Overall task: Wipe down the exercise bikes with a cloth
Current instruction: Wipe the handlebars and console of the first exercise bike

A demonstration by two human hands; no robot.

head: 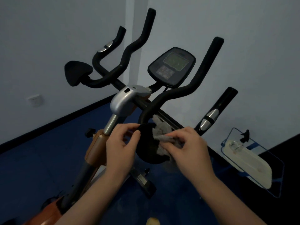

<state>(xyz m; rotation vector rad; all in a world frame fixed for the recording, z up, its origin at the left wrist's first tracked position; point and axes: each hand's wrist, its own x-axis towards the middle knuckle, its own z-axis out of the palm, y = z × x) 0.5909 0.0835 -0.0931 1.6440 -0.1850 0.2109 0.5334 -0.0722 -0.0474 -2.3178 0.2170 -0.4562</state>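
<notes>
I'm at the bike [123, 101], working the near black pad [146, 146] at approx 6 o'clock from the console [172, 67]. My L hand [121, 143] pinches the pad's left edge w/ thumb and fingers curled round it, keeping it from swivelling. My R hand [188, 146] has fingers curled on the cloth [160, 133], a grey rag bunched against the pad's right side at 3 o'clock, w/ a tail running up toward the bar [170, 95] at 12. To do this bit well, I reckon: keep the L grip firm so the pad can't twist, flatten the rag instead of leaving it wadded, and drag it across the top face toward 9 o'clock, then round the rim and underside. Next come the bar bend above, the grips, the far pad [78, 72] at 10 o'clock. Go light near the console so nothing wet gets in the buttons. A white tray [248, 161] sits on the floor at 3 o'clock, well apart.
</notes>
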